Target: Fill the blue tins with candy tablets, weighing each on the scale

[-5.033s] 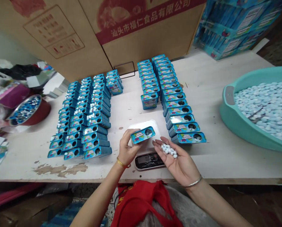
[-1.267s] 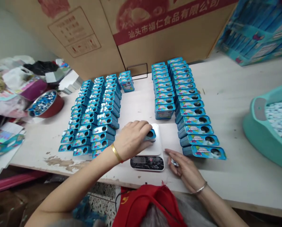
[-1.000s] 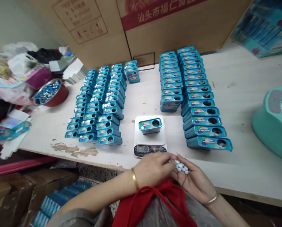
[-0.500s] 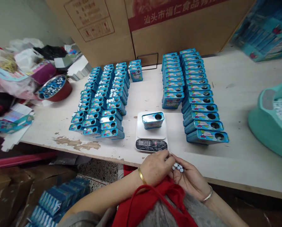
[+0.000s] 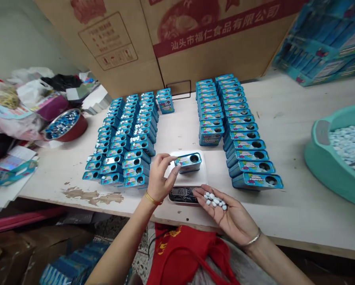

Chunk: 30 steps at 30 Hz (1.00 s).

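The left grip (image 5: 161,178) has its thumb and forefinger apart at the left end of a blue tin (image 5: 189,168); whether they have closed on it I cannot tell. The tin stands upright on the white plate of a scale (image 5: 183,180), just right of the left grip and beyond the right grip, its round opening at the end away from the left fingers. The scale's lit display lies between the two grips; its digits look like 1569.

The right grip (image 5: 229,215) is palm up and spread, slightly cupped, with a small heap of pale blue pieces (image 5: 215,200) lying loose in it. Its fingertips overlap the right end of the display panel.

Left of the left grip, blue tins in columns (image 5: 142,147) stand on the worktop (image 5: 296,206), small white pieces on several of their tops. Two more columns (image 5: 245,144) stand beyond and to the right of the right grip. Farther right of it is a turquoise tub (image 5: 323,162) of similar pale pieces. Well to the left of the left grip is a red bowl (image 5: 75,132) of shiny blue and silver items. Large cardboard cartons (image 5: 189,68) stand beyond both grips.
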Each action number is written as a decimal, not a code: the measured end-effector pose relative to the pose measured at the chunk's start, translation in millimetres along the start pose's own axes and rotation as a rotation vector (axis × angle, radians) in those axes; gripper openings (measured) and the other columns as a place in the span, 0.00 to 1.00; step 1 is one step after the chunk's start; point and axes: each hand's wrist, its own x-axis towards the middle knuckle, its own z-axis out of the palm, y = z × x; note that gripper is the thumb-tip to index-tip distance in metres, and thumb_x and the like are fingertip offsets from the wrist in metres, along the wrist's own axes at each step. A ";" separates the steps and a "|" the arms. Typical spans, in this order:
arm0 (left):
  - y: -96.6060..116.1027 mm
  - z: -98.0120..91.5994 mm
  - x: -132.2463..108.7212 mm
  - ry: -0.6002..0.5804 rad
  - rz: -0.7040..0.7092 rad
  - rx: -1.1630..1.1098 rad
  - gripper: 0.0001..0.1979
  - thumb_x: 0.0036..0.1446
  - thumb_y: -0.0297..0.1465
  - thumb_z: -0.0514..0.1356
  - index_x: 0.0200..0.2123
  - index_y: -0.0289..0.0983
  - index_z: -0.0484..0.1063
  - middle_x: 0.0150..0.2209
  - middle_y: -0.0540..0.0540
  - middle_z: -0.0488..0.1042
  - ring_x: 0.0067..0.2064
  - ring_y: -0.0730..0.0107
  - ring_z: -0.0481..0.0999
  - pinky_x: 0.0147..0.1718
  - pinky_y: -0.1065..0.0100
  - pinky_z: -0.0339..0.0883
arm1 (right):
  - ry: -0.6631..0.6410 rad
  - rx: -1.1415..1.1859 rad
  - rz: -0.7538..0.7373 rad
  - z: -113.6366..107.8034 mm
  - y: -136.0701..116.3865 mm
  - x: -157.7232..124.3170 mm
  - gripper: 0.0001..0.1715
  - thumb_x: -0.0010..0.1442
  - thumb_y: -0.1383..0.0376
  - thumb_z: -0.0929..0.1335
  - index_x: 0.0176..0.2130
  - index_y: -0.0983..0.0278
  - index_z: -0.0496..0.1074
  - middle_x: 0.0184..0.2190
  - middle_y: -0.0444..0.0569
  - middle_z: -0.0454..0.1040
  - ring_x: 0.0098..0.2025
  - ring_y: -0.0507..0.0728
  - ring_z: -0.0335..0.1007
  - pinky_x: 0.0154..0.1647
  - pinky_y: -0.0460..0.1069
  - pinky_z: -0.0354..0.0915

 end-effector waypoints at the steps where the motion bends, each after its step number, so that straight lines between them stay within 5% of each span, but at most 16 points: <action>1: -1.5 -1.2 4.0 -0.039 0.009 0.026 0.10 0.58 0.33 0.55 0.43 0.37 0.67 0.39 0.45 0.65 0.40 0.69 0.67 0.41 0.65 0.63 | -0.005 -0.001 0.004 0.4 0.3 0.9 0.14 0.56 0.72 0.65 0.43 0.75 0.71 0.42 0.62 0.76 0.51 0.62 0.69 0.51 0.52 0.68; 8: 8.3 -2.8 16.1 -0.104 -0.053 -0.012 0.08 0.58 0.34 0.55 0.30 0.36 0.66 0.35 0.47 0.65 0.39 0.70 0.67 0.41 0.66 0.62 | -0.015 -0.009 0.026 1.9 0.7 6.9 0.13 0.57 0.71 0.64 0.43 0.74 0.71 0.41 0.61 0.77 0.48 0.61 0.71 0.50 0.51 0.68; 14: 42.8 -4.3 12.5 -0.272 0.188 -0.039 0.11 0.54 0.38 0.60 0.39 0.39 0.68 0.45 0.45 0.69 0.48 0.65 0.67 0.49 0.61 0.56 | -0.108 0.029 0.006 4.9 -3.5 8.7 0.14 0.61 0.66 0.61 0.40 0.72 0.73 0.36 0.57 0.78 0.41 0.57 0.75 0.47 0.51 0.70; 19: 17.8 -3.9 22.6 -0.083 0.063 -0.087 0.16 0.57 0.38 0.57 0.47 0.38 0.65 0.46 0.42 0.68 0.50 0.64 0.67 0.49 0.61 0.59 | -0.008 0.011 -0.022 -1.2 -10.5 4.1 0.13 0.59 0.71 0.61 0.40 0.74 0.73 0.39 0.61 0.77 0.45 0.60 0.74 0.46 0.49 0.70; 23: -14.7 6.2 24.5 -0.278 0.063 -0.048 0.32 0.48 0.44 0.63 0.54 0.38 0.59 0.51 0.40 0.67 0.52 0.59 0.66 0.50 0.59 0.59 | 0.049 0.010 -0.042 -10.5 -9.4 1.9 0.14 0.59 0.73 0.61 0.41 0.74 0.72 0.38 0.61 0.77 0.44 0.60 0.74 0.45 0.48 0.71; 27: -21.1 13.8 21.6 -0.352 0.089 -0.065 0.20 0.53 0.38 0.61 0.46 0.36 0.64 0.41 0.44 0.73 0.41 0.65 0.71 0.41 0.65 0.62 | 0.068 0.016 -0.021 -9.0 -4.7 2.1 0.13 0.59 0.72 0.61 0.40 0.75 0.72 0.38 0.62 0.77 0.45 0.61 0.74 0.45 0.49 0.71; 30: -4.5 10.3 17.9 -0.287 0.290 0.078 0.15 0.53 0.33 0.59 0.45 0.37 0.65 0.39 0.44 0.73 0.39 0.65 0.70 0.38 0.64 0.60 | 0.026 0.037 -0.015 0.4 -3.9 4.9 0.13 0.60 0.71 0.61 0.39 0.74 0.72 0.37 0.60 0.78 0.44 0.60 0.74 0.47 0.51 0.70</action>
